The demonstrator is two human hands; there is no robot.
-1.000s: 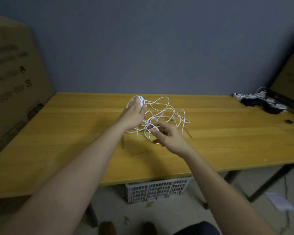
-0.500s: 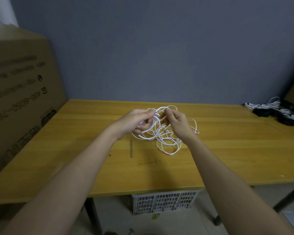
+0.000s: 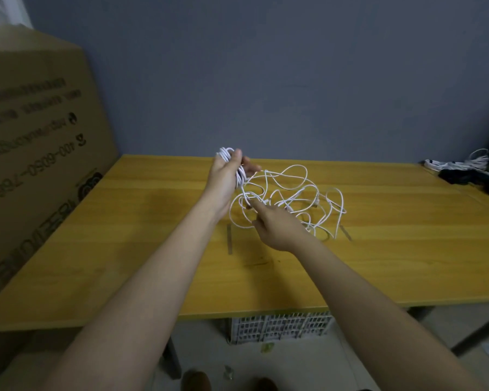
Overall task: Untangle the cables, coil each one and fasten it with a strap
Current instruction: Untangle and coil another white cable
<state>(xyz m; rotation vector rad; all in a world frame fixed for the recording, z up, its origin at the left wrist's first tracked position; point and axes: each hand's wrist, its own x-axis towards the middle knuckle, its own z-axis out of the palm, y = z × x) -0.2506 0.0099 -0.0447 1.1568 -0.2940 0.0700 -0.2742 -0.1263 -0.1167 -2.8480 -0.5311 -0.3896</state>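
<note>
Overhead, from the head camera: the left hand (image 3: 223, 176) is raised above the far middle of the yellow wooden worktop (image 3: 124, 249), fingers (image 3: 249, 166) and thumb curled round a small bundle of white cable coils (image 3: 228, 155) that stands out above the palm. From that bundle a strand drops into the loose tangle of white cable (image 3: 291, 198), which lies on the worktop just right of the hand, loops spread out and crossing each other. The right hand (image 3: 277, 224) sits low at the near edge of the tangle, back of the hand toward the camera; its index finger points into the loops and the other fingers curl among the strands. Whether it actually pinches a strand cannot be told from this angle.

Far right corner of the worktop: a second heap of white cables (image 3: 474, 165) beside some black straps (image 3: 469, 177), well apart from the hands. A large cardboard box (image 3: 40, 153) stands against the left end of the worktop. A white plastic crate (image 3: 280, 325) sits on the floor beneath it.
</note>
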